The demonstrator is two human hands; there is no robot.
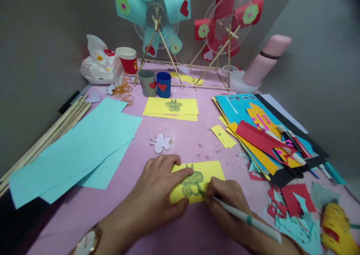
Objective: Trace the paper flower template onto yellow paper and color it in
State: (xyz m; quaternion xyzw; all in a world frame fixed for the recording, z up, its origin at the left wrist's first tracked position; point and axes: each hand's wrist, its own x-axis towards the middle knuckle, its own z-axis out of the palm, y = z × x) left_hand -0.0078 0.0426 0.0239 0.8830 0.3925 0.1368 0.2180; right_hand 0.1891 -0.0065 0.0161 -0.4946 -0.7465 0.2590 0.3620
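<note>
A yellow paper card (216, 168) lies on the pink tabletop in front of me. On it is a butterfly drawing (192, 183) in green lines. My left hand (159, 185) rests over the card's left side, its thumb and index finger spread apart and pressing on the paper. A wristwatch is on that wrist. My right hand (229, 206) is closed around a white marker pen (253, 225) with a green band. The green tip touches the lower right of the drawing. Just beyond my left hand lies a white butterfly-shaped paper cutout (161, 142).
Yellow cards (152, 105) with another butterfly lie farther back, before two small cups (163, 84). Blue and red paper windmills (157, 26) stand behind. Light-blue sheets (84, 146) are left; coloured papers (233, 105), markers and scraps (298, 225) right. A pink bottle (264, 60) leans back right.
</note>
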